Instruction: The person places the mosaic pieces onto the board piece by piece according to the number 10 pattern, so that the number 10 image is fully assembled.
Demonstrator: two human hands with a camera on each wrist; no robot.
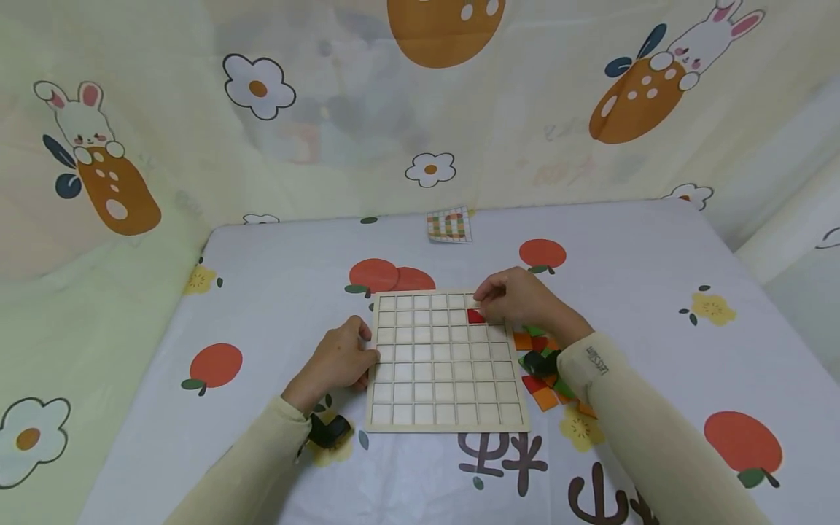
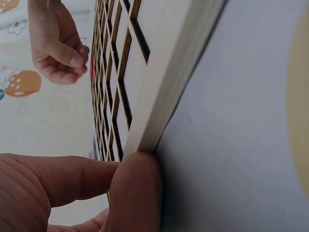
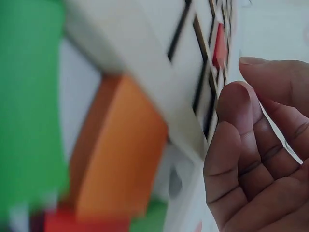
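Observation:
A pale wooden grid board [image 1: 445,392] lies flat on the table, divided into square cells by raised strips. At its left edge my left hand [image 1: 337,356] grips the frame between thumb and fingers; the left wrist view shows a fingertip [image 2: 137,188] against the side of the board's rim. One red tile [image 1: 475,316] sits in a cell near the upper right corner. Just over that corner is my right hand [image 1: 521,297], its fingers loosely bent and the thumb apart from the fingertips in the right wrist view, with no tile visible between them.
Green, red and orange tiles [image 1: 545,399] lie in a loose pile along the board's right side, partly under the right wrist. A small colour-patterned grid card [image 1: 449,226] lies by the table's back edge. A printed cloth [image 1: 341,146] hangs behind the table.

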